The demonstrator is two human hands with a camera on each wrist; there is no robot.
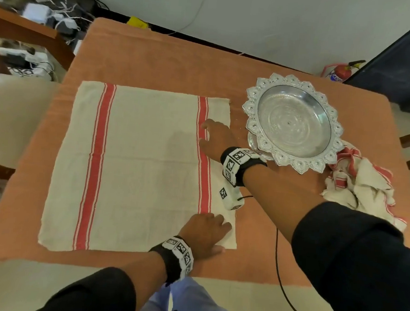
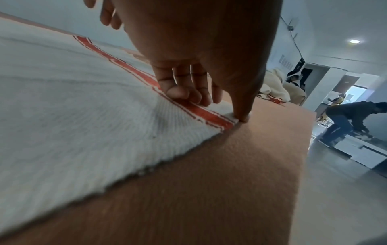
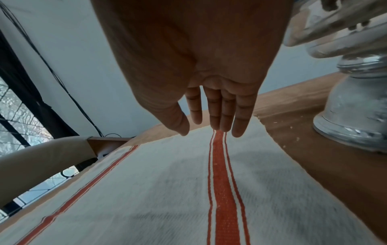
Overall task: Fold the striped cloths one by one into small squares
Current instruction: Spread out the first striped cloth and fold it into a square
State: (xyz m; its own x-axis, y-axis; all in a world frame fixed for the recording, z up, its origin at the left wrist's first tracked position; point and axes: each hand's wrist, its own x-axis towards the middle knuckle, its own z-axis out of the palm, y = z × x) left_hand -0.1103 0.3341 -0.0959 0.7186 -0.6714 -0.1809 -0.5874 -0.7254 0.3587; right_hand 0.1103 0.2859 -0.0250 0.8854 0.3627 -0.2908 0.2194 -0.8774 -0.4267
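Your left grip [image 1: 204,233] sits at the near right corner of the spread striped cloth [image 1: 147,166] — fingers [image 2: 178,92] curled down on the red stripe, thumb tip pressed at the hem; whether it actually pinches the fabric you cannot tell. Your right grip [image 1: 216,138] is flat and open, fingers [image 3: 215,112] straight and close together, laid along the same stripe farther up and holding nothing. That cloth lies flat on the orange-covered counter [image 1: 157,62]. Just right of it stands a silver pedestal tray [image 1: 293,120], and beyond that, by your right forearm, a crumpled heap of striped cloths [image 1: 359,188].
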